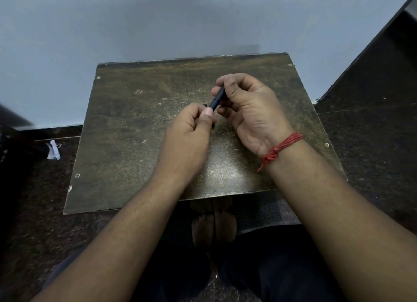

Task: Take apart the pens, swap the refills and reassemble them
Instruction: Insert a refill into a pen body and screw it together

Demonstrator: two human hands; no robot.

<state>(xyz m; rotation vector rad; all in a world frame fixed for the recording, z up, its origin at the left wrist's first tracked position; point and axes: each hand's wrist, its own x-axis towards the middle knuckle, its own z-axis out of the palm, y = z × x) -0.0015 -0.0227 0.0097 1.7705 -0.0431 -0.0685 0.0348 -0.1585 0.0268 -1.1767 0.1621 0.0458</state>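
Observation:
A dark pen (217, 99) is held in the air above the middle of a worn brown table (126, 130). My right hand (250, 112) grips its upper end in curled fingers. My left hand (191, 132) pinches its lower end between thumb and fingers. Most of the pen is hidden inside both hands. A small dark bit shows just left of the pen's lower end, by my left thumb. No second pen and no loose refill is visible.
The small table stands against a pale blue wall (158, 19). Dark speckled floor (372, 143) lies on both sides. A crumpled white scrap (53, 150) lies on the floor at the left. A red thread band (279, 147) circles my right wrist. My bare feet show below the table's front edge.

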